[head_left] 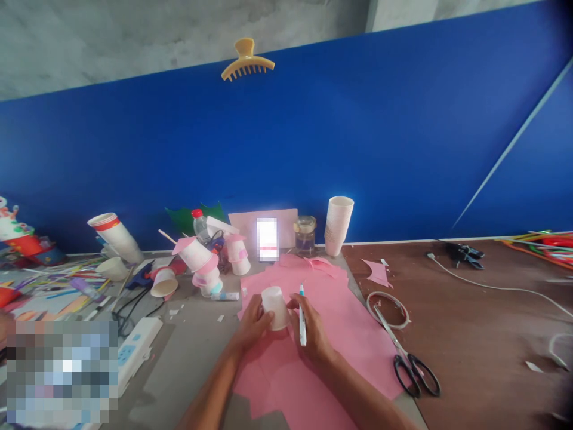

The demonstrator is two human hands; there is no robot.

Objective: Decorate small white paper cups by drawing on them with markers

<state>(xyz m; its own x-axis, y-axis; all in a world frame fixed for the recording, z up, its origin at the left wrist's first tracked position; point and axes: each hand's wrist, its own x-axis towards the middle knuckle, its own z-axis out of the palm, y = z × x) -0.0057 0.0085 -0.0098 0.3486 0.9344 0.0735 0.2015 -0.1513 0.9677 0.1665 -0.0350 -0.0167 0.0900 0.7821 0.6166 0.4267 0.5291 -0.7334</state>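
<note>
Gripping an upturned paper cup [274, 307]: left hand [253, 324]; right hand [313, 331], fingers closed around a pen [302, 315]

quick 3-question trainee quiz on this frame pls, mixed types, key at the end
1. True or false: the paper cup stands upside down on the pink paper, held between both hands.
2. What does the right hand hold along with the cup? A) scissors B) a pen C) a glue stick
3. Which side of the pink paper do the scissors lie on?

Key
1. True: the left hand and the right hand each touch a side of the cup.
2. B: the pen points tip up in that hand's grip.
3. The right side, on the brown table, touched by neither hand.
</note>
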